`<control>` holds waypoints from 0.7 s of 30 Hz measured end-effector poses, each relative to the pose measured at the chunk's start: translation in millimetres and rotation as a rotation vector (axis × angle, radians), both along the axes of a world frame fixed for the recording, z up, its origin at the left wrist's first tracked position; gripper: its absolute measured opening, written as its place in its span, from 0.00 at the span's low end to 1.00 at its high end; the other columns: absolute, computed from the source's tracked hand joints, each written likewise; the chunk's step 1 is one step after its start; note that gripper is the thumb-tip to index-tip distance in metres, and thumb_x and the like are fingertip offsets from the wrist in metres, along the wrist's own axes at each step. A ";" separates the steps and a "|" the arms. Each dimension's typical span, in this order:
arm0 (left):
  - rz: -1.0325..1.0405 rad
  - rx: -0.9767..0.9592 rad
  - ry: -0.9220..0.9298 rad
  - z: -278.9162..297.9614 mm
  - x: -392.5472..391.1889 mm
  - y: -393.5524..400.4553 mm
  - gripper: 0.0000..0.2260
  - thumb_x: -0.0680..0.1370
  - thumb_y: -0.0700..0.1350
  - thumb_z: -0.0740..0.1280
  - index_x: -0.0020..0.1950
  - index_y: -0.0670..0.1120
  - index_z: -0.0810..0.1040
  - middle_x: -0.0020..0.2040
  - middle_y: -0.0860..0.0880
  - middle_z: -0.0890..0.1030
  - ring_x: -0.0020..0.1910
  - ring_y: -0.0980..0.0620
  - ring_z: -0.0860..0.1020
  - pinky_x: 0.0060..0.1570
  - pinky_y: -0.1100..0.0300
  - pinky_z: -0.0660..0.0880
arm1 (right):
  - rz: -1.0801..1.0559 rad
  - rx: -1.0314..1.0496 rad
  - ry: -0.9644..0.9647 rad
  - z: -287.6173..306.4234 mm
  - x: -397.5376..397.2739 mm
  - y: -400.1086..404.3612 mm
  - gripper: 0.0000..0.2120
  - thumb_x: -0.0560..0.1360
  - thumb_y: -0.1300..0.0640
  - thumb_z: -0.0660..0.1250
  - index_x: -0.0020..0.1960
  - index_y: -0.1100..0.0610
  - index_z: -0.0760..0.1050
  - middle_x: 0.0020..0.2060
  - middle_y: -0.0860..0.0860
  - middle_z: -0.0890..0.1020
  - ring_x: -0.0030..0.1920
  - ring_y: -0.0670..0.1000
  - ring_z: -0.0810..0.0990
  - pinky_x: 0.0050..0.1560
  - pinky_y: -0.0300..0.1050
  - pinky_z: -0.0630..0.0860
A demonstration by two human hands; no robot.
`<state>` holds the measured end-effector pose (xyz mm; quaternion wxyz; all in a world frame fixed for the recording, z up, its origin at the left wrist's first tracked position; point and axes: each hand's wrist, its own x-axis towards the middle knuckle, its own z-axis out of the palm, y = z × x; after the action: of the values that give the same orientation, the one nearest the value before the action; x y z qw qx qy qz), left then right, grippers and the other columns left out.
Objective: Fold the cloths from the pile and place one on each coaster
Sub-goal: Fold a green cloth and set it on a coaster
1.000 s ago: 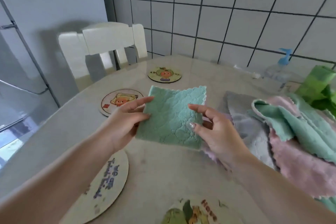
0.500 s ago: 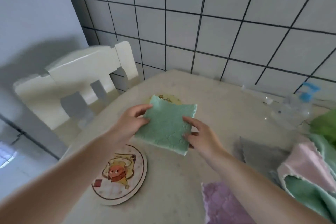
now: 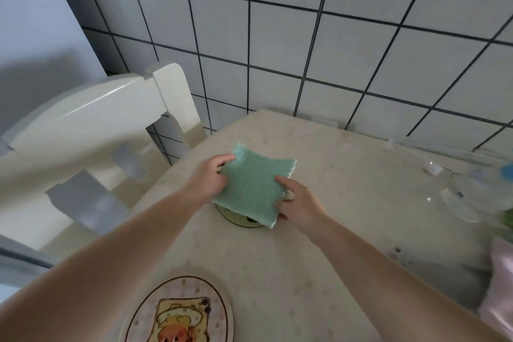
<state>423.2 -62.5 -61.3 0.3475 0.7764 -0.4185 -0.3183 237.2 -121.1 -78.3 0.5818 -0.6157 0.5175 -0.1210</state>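
Wall (image 3: 347,44): we see grey-white square tiles with dark grout, filling the frame from 11 to 2 o'clock.
Table (image 3: 319,244): we see a pale beige speckled top spreading from the centre down to 6 o'clock; its far edge meets the tiles.
Chair (image 3: 91,116): we note a cream wooden back at 9 o'clock, just beside the table's left edge.
Left hand (image 3: 209,179): we see it just left of centre, fingers closed on the left edge of the cloth, thumb on top.
Right hand (image 3: 301,204): we see it just right of centre, pinching the cloth's near right corner, index finger laid on top and the other fingers tucked beneath.
Green cloth (image 3: 251,189): we find the folded mint-green square at the centre, held between both hands and covering most of the far coaster; whether it rests fully on it we cannot tell.
Near coaster (image 3: 180,311): we see a round disc with a cartoon print at 6 o'clock, bare.
Far coaster (image 3: 236,218): we see only its near rim, showing under the cloth's lower edge.
Pink cloth (image 3: 499,280): we glimpse a blurred edge at 4 o'clock.
Clear bottle (image 3: 472,189): we see it blurred at 3 o'clock, with a blue top.
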 end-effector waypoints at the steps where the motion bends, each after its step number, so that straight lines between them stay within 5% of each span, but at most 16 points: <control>1: -0.009 0.007 -0.035 -2.5 0.8 -1.8 0.26 0.73 0.29 0.57 0.68 0.48 0.72 0.69 0.50 0.71 0.67 0.51 0.69 0.68 0.53 0.65 | 0.005 -0.004 0.010 -4.3 1.1 -1.3 0.29 0.73 0.68 0.63 0.70 0.49 0.66 0.57 0.55 0.78 0.52 0.56 0.81 0.54 0.56 0.79; 8: -0.130 -0.006 -0.198 -25.8 4.3 0.7 0.27 0.72 0.30 0.59 0.70 0.46 0.69 0.70 0.47 0.70 0.69 0.50 0.67 0.64 0.63 0.61 | 0.100 -0.184 0.162 -13.1 -2.1 5.1 0.28 0.72 0.63 0.63 0.71 0.51 0.65 0.68 0.51 0.69 0.63 0.55 0.74 0.64 0.52 0.71; 12: -0.231 -0.093 -0.566 -36.0 7.7 4.1 0.24 0.70 0.38 0.58 0.67 0.44 0.73 0.70 0.43 0.69 0.69 0.41 0.66 0.66 0.47 0.65 | 0.186 -0.565 0.497 3.3 -3.4 8.4 0.27 0.76 0.53 0.60 0.74 0.51 0.58 0.74 0.52 0.52 0.73 0.55 0.57 0.70 0.49 0.58; 15: -0.374 -0.186 -0.733 -38.6 -3.7 2.4 0.24 0.73 0.47 0.51 0.65 0.41 0.75 0.68 0.42 0.72 0.69 0.40 0.68 0.63 0.40 0.69 | 0.349 -0.740 0.557 0.6 5.6 10.1 0.28 0.78 0.46 0.55 0.76 0.50 0.51 0.76 0.50 0.44 0.76 0.52 0.45 0.74 0.54 0.45; 21: -0.416 0.136 -0.776 -54.9 -16.3 3.8 0.40 0.70 0.67 0.35 0.77 0.47 0.47 0.78 0.50 0.47 0.76 0.54 0.44 0.74 0.49 0.45 | 0.460 -0.764 0.699 -31.2 2.6 9.6 0.40 0.70 0.31 0.37 0.76 0.52 0.43 0.77 0.49 0.43 0.76 0.49 0.40 0.73 0.61 0.38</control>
<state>406.8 -58.6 -116.2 0.0414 0.7588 -0.6433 -0.0933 239.9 -111.6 -109.5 0.1233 -0.8828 0.4513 0.0412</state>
